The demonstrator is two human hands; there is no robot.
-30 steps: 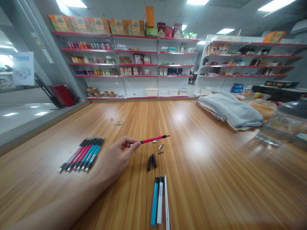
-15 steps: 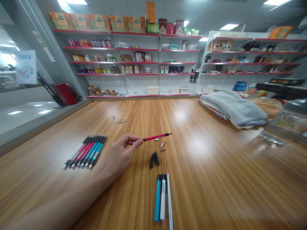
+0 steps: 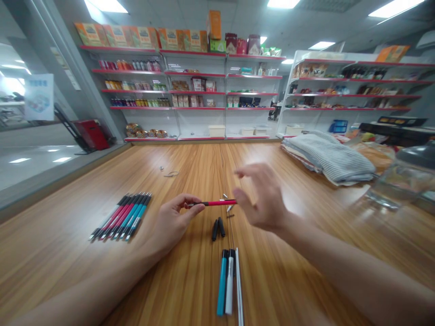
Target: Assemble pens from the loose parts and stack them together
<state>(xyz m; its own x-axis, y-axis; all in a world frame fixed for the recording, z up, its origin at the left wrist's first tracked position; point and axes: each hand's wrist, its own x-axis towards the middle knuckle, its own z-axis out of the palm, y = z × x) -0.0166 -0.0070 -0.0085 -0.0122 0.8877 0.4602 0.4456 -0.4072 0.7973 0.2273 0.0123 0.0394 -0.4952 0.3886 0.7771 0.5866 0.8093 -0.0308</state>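
My left hand [image 3: 176, 217] pinches a red pen [image 3: 220, 203] by its black end and holds it level above the table. At the pen's far end is my right hand [image 3: 260, 199], fingers apart and a little blurred; its thumb hides the tip, and I cannot tell whether it touches. Under the pen lie small metal pen parts [image 3: 229, 208]. Nearer to me are two black grips [image 3: 218, 228], then a blue pen barrel [image 3: 222, 283], a white pen barrel [image 3: 230, 283] and thin white refills [image 3: 239, 285].
A row of several pens [image 3: 120, 216] in red, blue and clear lies at left. Farther back are a thin ring-like strip [image 3: 171, 174] and a tiny metal piece [image 3: 161, 168]. Folded cloths [image 3: 331, 156] and a clear jug [image 3: 401, 176] stand at right. Stocked shelves [image 3: 197, 90] rise behind the table.
My right hand has come in from the right to the far end of the red pen. The pen has turned from slanting upward to nearly level, still in my left hand.
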